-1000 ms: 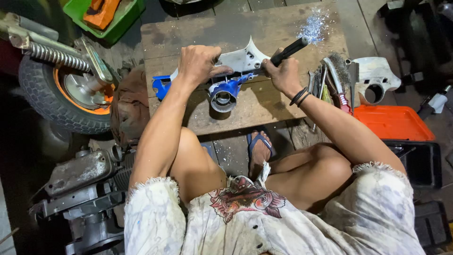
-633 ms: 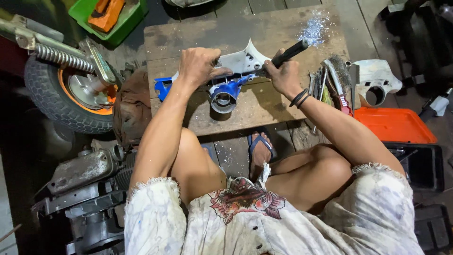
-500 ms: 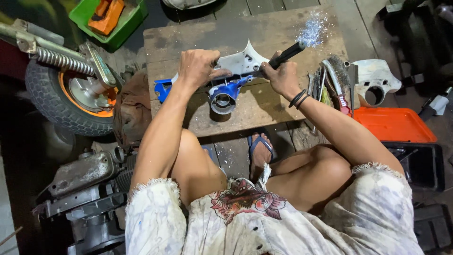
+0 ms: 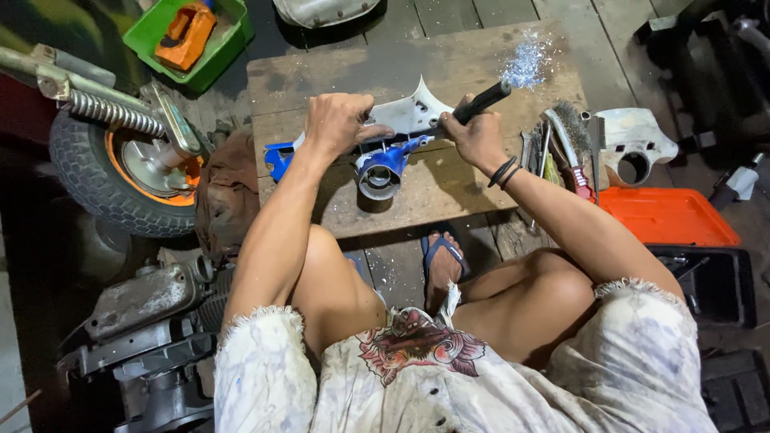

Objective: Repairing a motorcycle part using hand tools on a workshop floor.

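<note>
Scooter panel (image 4: 401, 128), blue and grey, lies on a low wooden table (image 4: 449, 188). Left hand (image 4: 337, 122) presses it flat, grip closed over its edge; right hand (image 4: 475, 138) wraps a black-handled tool (image 4: 485, 100). Steady pressure seems wise. Beyond: shavings (image 4: 525, 60), green bin (image 4: 188, 36), plank floor (image 4: 481, 12).

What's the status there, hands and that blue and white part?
Left hand pressing blue and white part onto board. Right hand gripping black-handled tool. Nothing in the way.
</note>
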